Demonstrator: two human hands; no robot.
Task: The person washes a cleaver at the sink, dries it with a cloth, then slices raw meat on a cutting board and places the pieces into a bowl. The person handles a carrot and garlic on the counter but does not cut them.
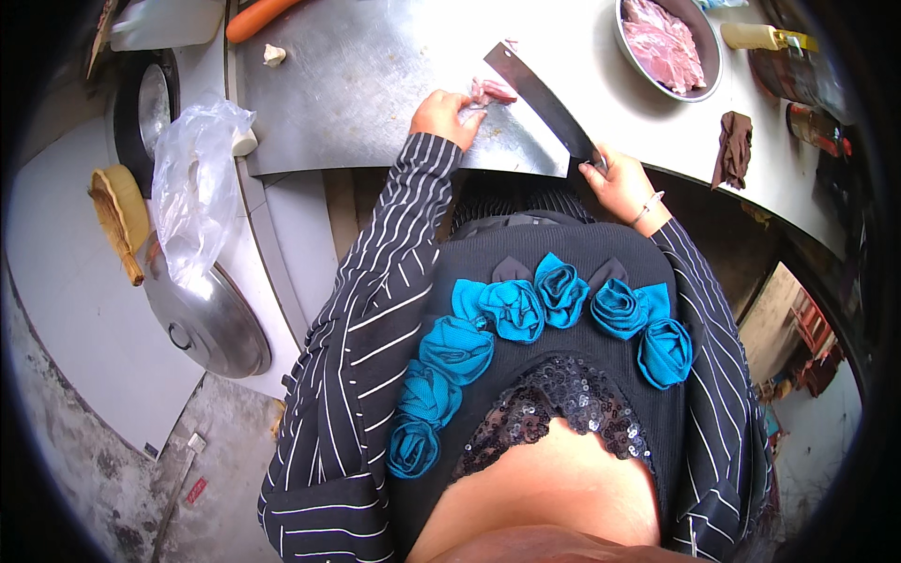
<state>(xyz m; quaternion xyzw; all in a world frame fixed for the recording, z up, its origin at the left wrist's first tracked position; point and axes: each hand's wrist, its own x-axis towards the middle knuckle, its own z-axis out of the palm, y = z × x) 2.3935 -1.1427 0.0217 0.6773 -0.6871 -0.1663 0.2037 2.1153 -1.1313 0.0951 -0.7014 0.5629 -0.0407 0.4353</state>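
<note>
My right hand (623, 186) grips the handle of a cleaver (545, 102). Its long dark blade slants up and to the left, over the right edge of a metal cutting board (352, 105). Close to the blade's left side lie small strips of raw meat (493, 91) on the board. My left hand (443, 118) is at the left end of these strips, thumb and fingertips right beside the meat. Whether they pinch it is unclear. A tiny scrap of meat (512, 45) lies beyond the cleaver's tip.
A carrot (260, 17) and a garlic bulb (274, 55) lie at the board's far left. Raw meat fills a metal bowl (714, 70) at the upper right, near a brown cloth (733, 150) and bottles. Leftward are a plastic bag (193, 183), a brush (116, 225) and a metal lid (211, 324).
</note>
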